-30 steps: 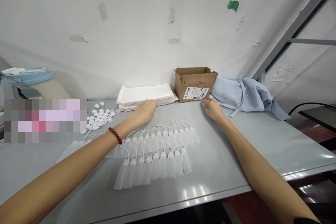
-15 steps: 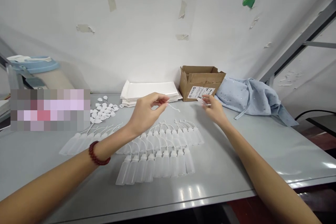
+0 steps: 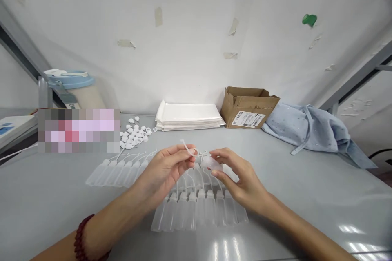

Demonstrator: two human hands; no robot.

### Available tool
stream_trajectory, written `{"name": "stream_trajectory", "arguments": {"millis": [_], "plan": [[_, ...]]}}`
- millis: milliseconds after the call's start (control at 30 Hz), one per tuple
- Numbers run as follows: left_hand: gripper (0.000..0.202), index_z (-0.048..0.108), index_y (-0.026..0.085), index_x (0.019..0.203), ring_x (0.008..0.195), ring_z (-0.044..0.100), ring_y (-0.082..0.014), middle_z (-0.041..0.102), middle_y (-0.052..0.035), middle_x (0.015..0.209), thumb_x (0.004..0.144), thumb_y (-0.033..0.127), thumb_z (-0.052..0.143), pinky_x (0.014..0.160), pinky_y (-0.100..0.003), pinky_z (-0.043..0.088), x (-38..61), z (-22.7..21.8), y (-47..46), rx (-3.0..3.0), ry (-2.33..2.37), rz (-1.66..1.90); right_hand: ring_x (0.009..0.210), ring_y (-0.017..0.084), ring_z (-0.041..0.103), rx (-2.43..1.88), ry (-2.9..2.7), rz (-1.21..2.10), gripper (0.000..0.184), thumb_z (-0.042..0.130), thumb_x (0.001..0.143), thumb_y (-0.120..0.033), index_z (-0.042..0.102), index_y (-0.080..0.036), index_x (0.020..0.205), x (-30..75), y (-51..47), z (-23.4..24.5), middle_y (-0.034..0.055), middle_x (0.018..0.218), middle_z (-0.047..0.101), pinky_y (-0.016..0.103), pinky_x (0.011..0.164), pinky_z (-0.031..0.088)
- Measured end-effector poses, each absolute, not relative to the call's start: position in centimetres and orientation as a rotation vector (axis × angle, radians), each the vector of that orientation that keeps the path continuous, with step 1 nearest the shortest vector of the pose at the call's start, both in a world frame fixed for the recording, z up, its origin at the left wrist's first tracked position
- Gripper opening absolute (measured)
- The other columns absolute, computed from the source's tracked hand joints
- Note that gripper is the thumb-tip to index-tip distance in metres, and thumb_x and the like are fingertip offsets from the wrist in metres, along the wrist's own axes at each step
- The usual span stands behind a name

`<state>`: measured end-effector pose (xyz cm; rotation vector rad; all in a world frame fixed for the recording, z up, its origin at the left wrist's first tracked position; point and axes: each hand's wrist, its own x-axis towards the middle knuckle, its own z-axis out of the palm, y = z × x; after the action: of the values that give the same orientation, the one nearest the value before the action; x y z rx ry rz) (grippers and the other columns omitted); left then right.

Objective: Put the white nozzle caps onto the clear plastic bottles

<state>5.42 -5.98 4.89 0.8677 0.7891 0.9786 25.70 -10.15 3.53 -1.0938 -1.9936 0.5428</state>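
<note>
My left hand (image 3: 163,171) and my right hand (image 3: 240,179) meet above the rows of small translucent squeeze bottles (image 3: 196,208) that lie on the grey table (image 3: 306,195). The left fingers pinch a thin white strap piece (image 3: 187,147). The right fingers hold a small clear bottle (image 3: 211,163), its end toward the left hand. A second row of bottles (image 3: 119,169) lies to the left. A dark red bead bracelet (image 3: 80,238) is on my left wrist.
A pile of small white caps (image 3: 134,132) lies at the back left. A stack of white bags (image 3: 190,116), an open cardboard box (image 3: 248,108) and a light blue cloth (image 3: 315,132) line the wall. A blue-topped machine (image 3: 69,85) stands at far left.
Both hands lifted from the back of the table, the left with a strap piece and the right with a small bottle, and came together over the bottle rows. The view shifted left.
</note>
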Motion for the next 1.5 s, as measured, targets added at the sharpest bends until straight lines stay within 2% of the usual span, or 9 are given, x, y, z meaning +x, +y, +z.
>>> {"name": "stream_trajectory", "arguments": {"millis": [200, 400, 567, 800, 900, 1000, 1133, 1300, 1500], "plan": [[0.008, 0.075, 0.015, 0.079, 0.068, 0.058, -0.0075, 0.062, -0.0027, 0.073, 0.079, 0.019, 0.068, 0.067, -0.016, 0.054, 6.0, 4.7, -7.1, 0.882, 0.702, 0.833, 0.096, 0.021, 0.060, -1.029, -2.067, 0.386, 0.041, 0.051, 0.090, -0.014, 0.041, -0.030, 0.127, 25.9, -10.0, 2.7, 0.0067, 0.105, 0.060, 0.039, 0.083, 0.054], [0.008, 0.074, 0.017, 0.081, 0.066, 0.055, -0.0086, 0.060, -0.0017, 0.072, 0.078, 0.024, 0.070, 0.068, -0.022, 0.052, 6.4, 4.3, -7.4, 0.910, 0.737, 0.869, 0.096, 0.020, 0.060, -0.987, -2.113, 0.339, 0.046, 0.050, 0.090, -0.012, 0.038, -0.030, 0.130, 25.7, -10.1, 2.5, 0.0067, 0.107, 0.060, 0.037, 0.083, 0.055], [0.015, 0.071, 0.015, 0.079, 0.066, 0.052, -0.0078, 0.057, -0.0018, 0.075, 0.080, 0.030, 0.069, 0.062, -0.019, 0.048, 6.7, 4.3, -7.5, 0.949, 0.735, 0.834, 0.106, 0.019, 0.059, -0.925, -2.152, 0.378, 0.054, 0.048, 0.091, -0.010, 0.029, -0.029, 0.138, 25.8, -10.2, 2.2, 0.0089, 0.120, 0.057, 0.036, 0.088, 0.054], [0.015, 0.068, 0.018, 0.089, 0.065, 0.051, -0.0096, 0.054, 0.0009, 0.071, 0.083, 0.030, 0.062, 0.057, -0.020, 0.046, 7.1, 4.5, -8.1, 1.063, 0.849, 0.917, 0.093, 0.019, 0.059, -0.875, -2.188, 0.407, 0.053, 0.043, 0.091, -0.005, 0.035, -0.028, 0.139, 25.7, -10.1, 2.4, 0.0090, 0.111, 0.058, 0.033, 0.076, 0.054], [0.019, 0.068, 0.017, 0.081, 0.065, 0.053, -0.0108, 0.057, 0.0000, 0.070, 0.085, 0.033, 0.059, 0.059, -0.022, 0.047, 7.1, 4.5, -8.2, 1.212, 0.874, 0.962, 0.094, 0.018, 0.059, -0.889, -2.143, 0.466, 0.050, 0.043, 0.092, -0.007, 0.038, -0.029, 0.137, 25.5, -10.2, 2.6, 0.0073, 0.109, 0.060, 0.033, 0.078, 0.052], [0.023, 0.068, 0.017, 0.078, 0.063, 0.055, -0.0114, 0.060, -0.0006, 0.068, 0.088, 0.033, 0.055, 0.060, -0.023, 0.048, 7.1, 4.5, -8.3, 1.373, 0.908, 0.981, 0.096, 0.018, 0.060, -0.918, -2.028, 0.624, 0.040, 0.045, 0.093, -0.012, 0.046, -0.027, 0.130, 25.3, -10.4, 3.2, 0.0064, 0.109, 0.063, 0.035, 0.083, 0.049], [0.016, 0.070, 0.019, 0.085, 0.066, 0.059, -0.0115, 0.065, -0.0012, 0.077, 0.088, 0.027, 0.057, 0.063, -0.022, 0.049, 6.9, 4.9, -8.5, 1.655, 0.879, 1.051, 0.092, 0.017, 0.065, -0.840, -1.697, 1.216, 0.025, 0.049, 0.094, -0.022, 0.050, -0.025, 0.119, 25.2, -10.8, 4.1, 0.0054, 0.103, 0.066, 0.035, 0.082, 0.050], [0.009, 0.067, 0.017, 0.089, 0.068, 0.058, -0.0116, 0.063, -0.0021, 0.077, 0.087, 0.016, 0.059, 0.064, -0.023, 0.048, 6.4, 4.8, -8.6, 2.165, 0.792, 1.298, 0.082, 0.017, 0.068, -0.610, -1.405, 1.613, 0.025, 0.061, 0.088, -0.028, 0.052, -0.021, 0.110, 25.2, -10.7, 4.2, 0.0050, 0.098, 0.066, 0.035, 0.081, 0.047], [0.036, 0.055, 0.010, 0.118, 0.107, 0.055, -0.0223, 0.059, -0.0139, 0.112, 0.083, 0.013, 0.064, 0.089, -0.034, 0.049, 6.4, 5.3, -8.4, 2.611, 0.612, 1.420, 0.080, 0.016, 0.067, -0.609, -1.170, 1.702, 0.021, 0.067, 0.083, -0.026, 0.056, -0.018, 0.100, 25.6, -10.3, 4.5, 0.0043, 0.091, 0.068, 0.031, 0.078, 0.048]]}}
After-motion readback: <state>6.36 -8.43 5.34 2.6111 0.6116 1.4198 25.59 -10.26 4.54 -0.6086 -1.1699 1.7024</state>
